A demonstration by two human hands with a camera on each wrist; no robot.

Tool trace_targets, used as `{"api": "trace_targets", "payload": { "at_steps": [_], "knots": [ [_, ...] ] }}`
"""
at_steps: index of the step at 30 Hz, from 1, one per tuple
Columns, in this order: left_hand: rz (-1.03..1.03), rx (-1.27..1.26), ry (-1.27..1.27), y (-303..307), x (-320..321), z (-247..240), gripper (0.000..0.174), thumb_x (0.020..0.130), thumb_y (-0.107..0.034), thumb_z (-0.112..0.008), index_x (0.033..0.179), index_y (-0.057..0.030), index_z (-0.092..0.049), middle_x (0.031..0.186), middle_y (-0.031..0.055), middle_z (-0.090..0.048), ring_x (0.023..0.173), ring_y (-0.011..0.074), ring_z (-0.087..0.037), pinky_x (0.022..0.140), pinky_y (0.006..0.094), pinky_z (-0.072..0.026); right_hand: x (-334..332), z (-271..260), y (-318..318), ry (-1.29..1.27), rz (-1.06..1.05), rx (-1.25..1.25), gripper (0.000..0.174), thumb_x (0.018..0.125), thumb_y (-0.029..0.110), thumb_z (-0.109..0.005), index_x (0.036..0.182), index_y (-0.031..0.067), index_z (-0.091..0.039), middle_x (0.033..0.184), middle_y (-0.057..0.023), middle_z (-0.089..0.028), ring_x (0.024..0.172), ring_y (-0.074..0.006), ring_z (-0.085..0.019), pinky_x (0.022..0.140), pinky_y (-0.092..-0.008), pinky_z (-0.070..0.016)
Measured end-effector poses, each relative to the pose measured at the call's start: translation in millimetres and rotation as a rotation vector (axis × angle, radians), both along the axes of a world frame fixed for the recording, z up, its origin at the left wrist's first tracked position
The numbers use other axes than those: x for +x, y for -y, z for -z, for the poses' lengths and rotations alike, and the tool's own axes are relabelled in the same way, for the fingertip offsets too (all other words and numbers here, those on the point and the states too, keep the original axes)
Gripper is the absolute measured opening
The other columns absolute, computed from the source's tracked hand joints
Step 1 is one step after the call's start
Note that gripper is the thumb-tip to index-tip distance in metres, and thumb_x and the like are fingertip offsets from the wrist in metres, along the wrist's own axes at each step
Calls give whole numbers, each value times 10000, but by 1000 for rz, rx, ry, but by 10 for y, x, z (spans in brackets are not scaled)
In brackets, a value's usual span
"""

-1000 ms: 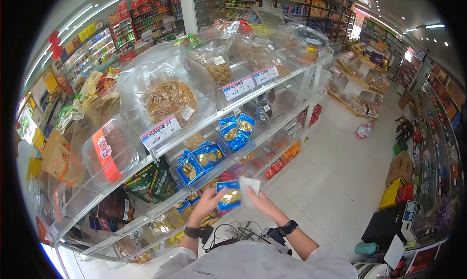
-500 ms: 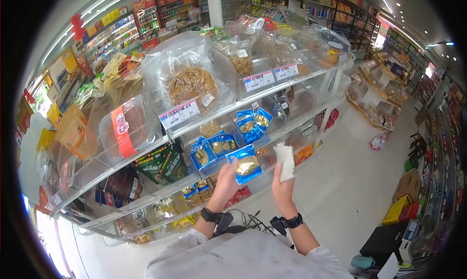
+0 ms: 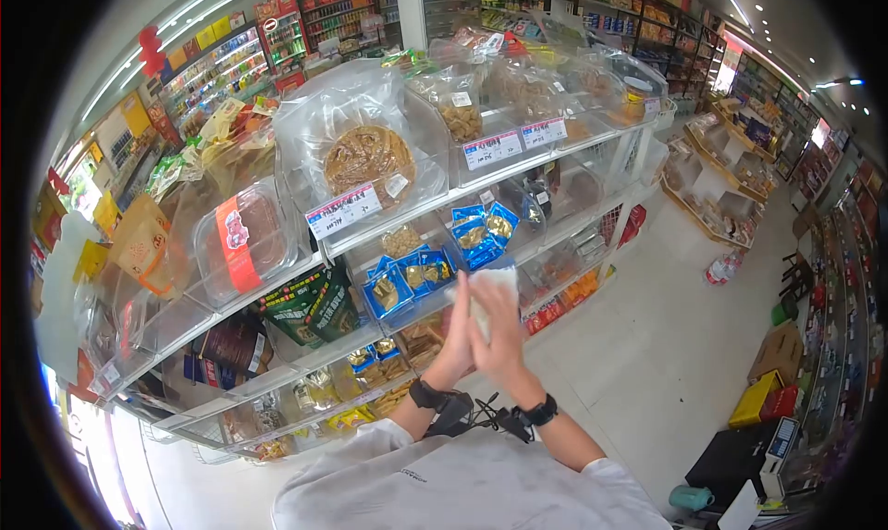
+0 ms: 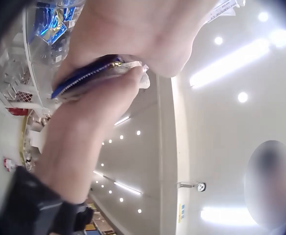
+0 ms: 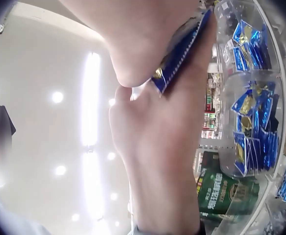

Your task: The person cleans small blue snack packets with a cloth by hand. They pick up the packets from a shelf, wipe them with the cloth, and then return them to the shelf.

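Observation:
My left hand (image 3: 453,345) and right hand (image 3: 504,336) are palm to palm in front of the shelf, fingers pointing up and away. Between the palms, a blue foil packet (image 4: 82,78) with a serrated edge shows in both wrist views; the hands hide it in the head view. A folded white cloth (image 3: 506,277) sticks out past the right fingers, and the right thumb lies against it. Just beyond the hands, similar blue-and-gold packets (image 3: 388,291) stand in a clear bin, with more packets (image 3: 483,232) in the bin to its right.
Above the bins runs a white shelf rail with price tags (image 3: 342,212). A bagged round brown cake (image 3: 370,166) and a clear tub with a red band (image 3: 239,248) sit there. Dark green bags (image 3: 310,310) are lower left. A tiered stand (image 3: 731,206) and pale floor (image 3: 638,345) lie right.
The hands were apart, the left holding the blue packet and the right the white cloth. They have come together, the packet now between the palms.

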State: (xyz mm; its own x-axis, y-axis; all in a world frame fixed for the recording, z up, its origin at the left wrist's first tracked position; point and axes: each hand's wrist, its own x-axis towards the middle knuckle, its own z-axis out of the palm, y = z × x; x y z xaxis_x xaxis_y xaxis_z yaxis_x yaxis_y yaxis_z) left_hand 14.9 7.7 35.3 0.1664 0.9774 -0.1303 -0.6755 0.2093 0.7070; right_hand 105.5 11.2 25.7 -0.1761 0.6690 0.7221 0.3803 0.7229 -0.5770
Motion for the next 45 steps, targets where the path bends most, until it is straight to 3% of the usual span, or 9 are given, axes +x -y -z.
{"api": "trace_targets", "payload": {
  "at_steps": [8, 17, 23, 27, 30, 33, 36, 41, 45],
  "knots": [
    [99, 115, -2, -111, 18, 383, 623, 1060, -544, -336, 1502, -106, -359, 1488, 56, -443, 1378, 180, -416, 1123, 366, -372, 293, -23, -333, 26, 116, -171, 385, 993, 259, -505, 1268, 8, -603, 1248, -181, -598, 1245, -385, -498, 1128, -503, -313],
    [-138, 11, 4, -147, -180, -141, 428, 1049, -425, -494, 1181, -37, -619, 1070, 55, -674, 954, 135, -646, 882, 303, -502, 291, -183, 76, 281, -187, 3, 495, 995, 198, -517, 1442, -2, -445, 1507, -178, -449, 1414, -303, -407, 1157, -479, -307],
    [-286, 191, -455, -156, -180, 235, 389, 1040, -393, -538, 1042, -26, -664, 964, 33, -701, 821, 73, -648, 705, 254, -530, 712, 258, -246, -907, -252, -854, 482, 1044, 291, -541, 1426, 9, -458, 1379, -105, -532, 1276, -161, -490, 1062, -314, -391],
    [-179, 242, -507, -238, -154, 329, 418, 1035, -404, -550, 978, -18, -699, 918, 0, -700, 782, 44, -613, 720, 236, -487, 357, 245, 82, -655, -280, -691, 471, 991, 144, -628, 1412, 7, -466, 1335, -68, -563, 1235, -163, -521, 1040, -302, -408],
    [-106, 217, -621, -265, -240, 395, 382, 1028, -328, -578, 1171, 21, -637, 1086, 77, -689, 968, 126, -646, 828, 265, -506, 340, 188, 137, -742, -286, -740, 429, 974, 119, -648, 1362, -9, -516, 1274, -57, -609, 1141, -171, -587, 965, -289, -456],
    [-731, 520, -1032, -190, -100, 400, 580, 993, -302, -628, 1414, 53, -447, 1366, 188, -554, 1225, 238, -562, 1008, 345, -450, 500, 179, 71, -386, -100, -743, 351, 960, 64, -618, 1292, -36, -565, 1185, -86, -659, 1044, -195, -638, 886, -295, -493],
    [-368, 615, -678, -10, -44, 154, 715, 995, -133, -599, 1562, 13, -188, 1545, 213, -365, 1442, 266, -348, 1140, 382, -334, 484, 252, -15, -156, 35, -412, 348, 933, 5, -576, 1274, -63, -578, 1116, -142, -687, 958, -245, -675, 828, -320, -513],
    [-143, 401, -467, 73, -115, -70, 716, 1084, -518, -218, 1549, 26, -253, 1528, 121, -387, 1350, 209, -388, 1152, 337, -274, 73, 205, 202, -179, -372, -338, 626, 974, 132, -480, 1544, -17, -268, 1654, -229, -59, 1535, -386, -22, 1223, -459, -74],
    [-114, 294, -246, 88, -59, 117, 688, 1086, -506, -264, 1505, 36, -337, 1437, 100, -476, 1254, 165, -455, 1083, 306, -349, 14, -35, 117, 99, -87, -86, 564, 980, 136, -482, 1505, -27, -355, 1623, -242, -191, 1516, -399, -141, 1218, -467, -136]
  ]
}}
